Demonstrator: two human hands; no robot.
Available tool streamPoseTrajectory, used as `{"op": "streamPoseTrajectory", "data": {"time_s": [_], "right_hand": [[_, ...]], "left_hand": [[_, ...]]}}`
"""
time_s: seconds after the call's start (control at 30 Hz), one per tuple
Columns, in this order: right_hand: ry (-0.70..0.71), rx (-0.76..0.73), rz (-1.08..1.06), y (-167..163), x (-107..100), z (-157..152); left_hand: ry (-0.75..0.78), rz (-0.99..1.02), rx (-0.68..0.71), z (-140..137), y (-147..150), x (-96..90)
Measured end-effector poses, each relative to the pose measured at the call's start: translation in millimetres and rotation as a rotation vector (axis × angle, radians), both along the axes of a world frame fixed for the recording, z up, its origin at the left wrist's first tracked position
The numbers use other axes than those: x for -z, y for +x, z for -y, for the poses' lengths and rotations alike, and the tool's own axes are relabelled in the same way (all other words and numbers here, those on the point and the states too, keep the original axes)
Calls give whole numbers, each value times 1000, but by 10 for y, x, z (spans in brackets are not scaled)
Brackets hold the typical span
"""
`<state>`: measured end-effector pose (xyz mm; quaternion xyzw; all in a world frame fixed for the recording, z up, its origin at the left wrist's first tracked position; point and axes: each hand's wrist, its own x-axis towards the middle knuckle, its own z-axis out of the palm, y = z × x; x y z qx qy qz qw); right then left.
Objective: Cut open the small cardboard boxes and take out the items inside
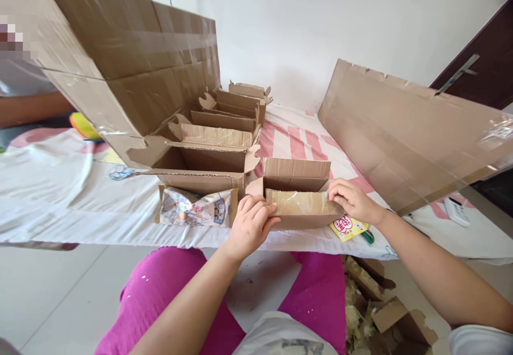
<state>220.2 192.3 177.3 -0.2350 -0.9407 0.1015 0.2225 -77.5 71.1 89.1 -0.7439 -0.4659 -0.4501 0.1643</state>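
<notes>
A small open cardboard box (296, 222) sits at the table's front edge, with clear or tan tape along its near flap. My left hand (252, 221) grips its left front corner, the thumb lying on the taped flap. At the opposite corner, my right hand (350, 199) has its fingers closed over the flap's right end. To the left lies a shiny printed packet (196, 206). Partly below my right hand there is a yellow card (348, 228) with red characters, beside a small green-handled tool (367, 236).
Several open boxes (206, 157) stand in a row at left, beside a tall stack of taped cartons (140, 61). A cardboard panel (409, 130) leans at right. Torn cardboard (385, 312) lies on the floor. Another person's arm (34, 109) shows at far left.
</notes>
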Motion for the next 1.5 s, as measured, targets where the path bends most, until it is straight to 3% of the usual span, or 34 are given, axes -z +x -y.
{"op": "streamPoseTrajectory", "data": {"time_s": [0.2, 0.3, 0.47, 0.63, 0.9, 1.03, 1.2, 1.5], "right_hand": [[158, 396, -238, 600, -89, -203], [138, 495, -309, 622, -105, -94], [139, 484, -266, 192, -122, 204], [65, 394, -249, -108, -133, 296], [-64, 467, -128, -372, -85, 374], [22, 532, 25, -593, -29, 410], [113, 658, 158, -622, 39, 358], [14, 676, 161, -498, 43, 391]], "left_hand": [[-34, 103, 4, -41, -41, 30], [-32, 106, 21, -60, 0, 40], [-2, 95, 7, -56, 34, 53], [4, 90, 16, -39, 33, 66], [-15, 94, 25, -25, 56, 104], [-6, 64, 22, -8, 76, 94], [21, 26, 20, -11, 48, 47], [23, 1, 49, -1, 55, 9]]}}
